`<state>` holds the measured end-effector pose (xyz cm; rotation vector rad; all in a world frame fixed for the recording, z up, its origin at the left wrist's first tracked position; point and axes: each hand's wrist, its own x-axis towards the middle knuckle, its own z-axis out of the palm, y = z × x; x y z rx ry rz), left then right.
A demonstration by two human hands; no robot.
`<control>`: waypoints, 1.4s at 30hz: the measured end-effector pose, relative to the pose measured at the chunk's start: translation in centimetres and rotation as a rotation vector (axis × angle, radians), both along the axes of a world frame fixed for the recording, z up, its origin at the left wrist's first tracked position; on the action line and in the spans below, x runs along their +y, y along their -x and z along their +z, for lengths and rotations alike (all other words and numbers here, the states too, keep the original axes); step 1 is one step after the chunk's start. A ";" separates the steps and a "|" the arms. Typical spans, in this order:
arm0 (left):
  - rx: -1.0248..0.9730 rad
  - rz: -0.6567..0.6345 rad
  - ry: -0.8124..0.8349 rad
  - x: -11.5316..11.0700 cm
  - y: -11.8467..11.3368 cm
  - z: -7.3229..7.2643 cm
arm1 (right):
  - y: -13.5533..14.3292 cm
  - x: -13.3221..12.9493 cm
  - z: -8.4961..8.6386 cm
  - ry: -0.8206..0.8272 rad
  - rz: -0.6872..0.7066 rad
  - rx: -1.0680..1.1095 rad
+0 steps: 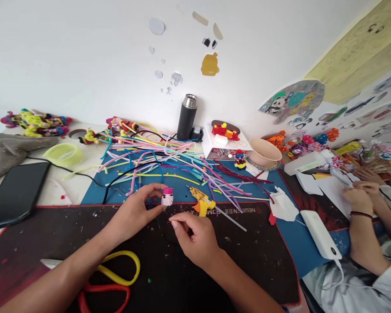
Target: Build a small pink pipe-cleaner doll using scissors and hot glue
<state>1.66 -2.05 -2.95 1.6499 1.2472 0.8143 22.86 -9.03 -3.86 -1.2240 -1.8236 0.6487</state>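
Note:
Between thumb and fingers, my left hand holds a small doll head with a pink top, a pale body and dark eyes. Just right of it my right hand has its thumb and index finger pinched together; what they hold, if anything, is too small to make out. A yellow hot glue gun with a clear glue stick lies behind my right hand. Scissors with yellow and red handles lie partly under my left forearm on the dark mat.
Colorful pipe cleaners spread across the back. Behind them stands a black flask. A phone lies left, a white power bank right. At the far right another person's hands are at work.

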 end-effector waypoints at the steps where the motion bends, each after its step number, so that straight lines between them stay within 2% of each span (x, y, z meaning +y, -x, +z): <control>1: -0.006 -0.004 0.003 0.0 0.0 0.0 | 0.0 0.0 0.0 -0.002 0.003 0.000; 19: 0.000 0.009 0.001 0.0 0.1 -0.1 | 0.5 -0.3 0.0 0.014 0.035 0.031; 35: 0.079 0.012 -0.048 0.7 0.2 -1.4 | 0.5 -0.6 0.0 0.001 0.085 0.033; 42: 0.225 0.003 -0.152 1.0 0.2 -2.4 | 0.1 -1.1 0.4 -0.047 0.066 0.048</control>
